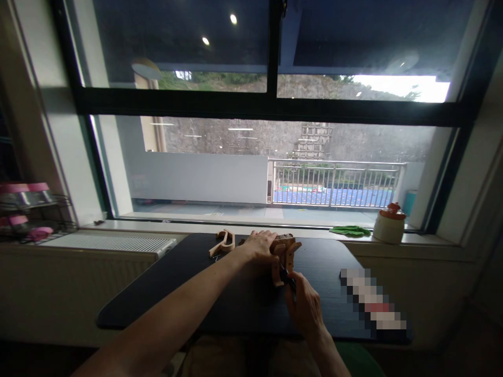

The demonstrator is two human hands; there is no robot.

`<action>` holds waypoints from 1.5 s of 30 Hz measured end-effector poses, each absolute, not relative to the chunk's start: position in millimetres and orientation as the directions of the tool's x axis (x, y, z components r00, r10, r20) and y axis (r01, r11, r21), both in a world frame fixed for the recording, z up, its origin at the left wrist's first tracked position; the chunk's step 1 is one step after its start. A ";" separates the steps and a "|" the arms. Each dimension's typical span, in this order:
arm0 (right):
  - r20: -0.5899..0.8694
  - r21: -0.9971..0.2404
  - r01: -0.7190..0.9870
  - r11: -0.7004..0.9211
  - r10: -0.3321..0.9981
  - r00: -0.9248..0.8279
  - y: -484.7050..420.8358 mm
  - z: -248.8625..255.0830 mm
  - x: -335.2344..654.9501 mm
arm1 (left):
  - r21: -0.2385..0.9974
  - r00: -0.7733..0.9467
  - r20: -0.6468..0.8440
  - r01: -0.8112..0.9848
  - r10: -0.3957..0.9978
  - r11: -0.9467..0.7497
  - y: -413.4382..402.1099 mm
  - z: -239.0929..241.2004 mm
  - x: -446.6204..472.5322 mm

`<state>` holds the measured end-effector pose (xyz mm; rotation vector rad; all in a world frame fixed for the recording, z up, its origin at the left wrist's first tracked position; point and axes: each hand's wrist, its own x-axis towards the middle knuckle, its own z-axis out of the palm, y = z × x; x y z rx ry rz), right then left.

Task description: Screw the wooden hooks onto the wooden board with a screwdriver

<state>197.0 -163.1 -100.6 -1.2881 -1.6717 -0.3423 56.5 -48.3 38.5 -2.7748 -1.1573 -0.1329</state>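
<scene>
A small brown wooden assembly (283, 245) with curved, drilled side pieces sits near the far edge of the dark table (168, 293). My left hand (260, 245) is closed over its left side, with some of the fingers hidden behind the wood. From the near side, my right hand (305, 299) grips a black-handled screwdriver (288, 280), pointed at the curved piece. Its tip cannot be made out. Left of my left hand lie loose curved wooden pieces (223, 243), with small metal bits (216, 257) beside them.
A blurred-out flat object (373, 303) lies at the table's right. On the window sill are a green cloth (351, 231) and a cream bottle with an orange top (389, 225). A white radiator (106, 242) and a wire rack with pink-lidded jars (27, 209) stand left.
</scene>
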 end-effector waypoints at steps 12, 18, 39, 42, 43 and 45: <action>0.786 -0.357 0.840 0.409 0.617 0.033 -162.0 -103.8 197.1 | -0.069 0.683 0.445 0.671 0.579 -0.739 -70.7 27.8 32.1; 0.787 -0.366 0.839 0.403 0.616 0.048 -161.6 -104.0 197.2 | -0.126 0.685 0.497 0.664 0.533 -0.737 -103.9 1.2 26.4; 0.787 -0.342 0.858 0.384 0.616 0.038 -164.2 -100.2 195.6 | 0.729 0.319 0.566 0.237 0.760 -0.642 -92.7 -85.7 73.5; 0.813 -0.325 0.869 0.374 0.580 0.054 -164.4 -104.0 197.2 | 0.745 0.301 0.568 0.207 0.766 -0.634 -88.6 -90.1 74.3; 0.821 -0.318 0.872 0.373 0.568 0.056 -164.0 -105.4 197.8 | 0.743 0.292 0.575 0.204 0.765 -0.637 -87.2 -91.3 74.5; 0.831 -0.308 0.875 0.374 0.554 0.056 -162.9 -107.4 199.0 | 0.739 0.278 0.587 0.199 0.760 -0.644 -85.0 -92.9 75.0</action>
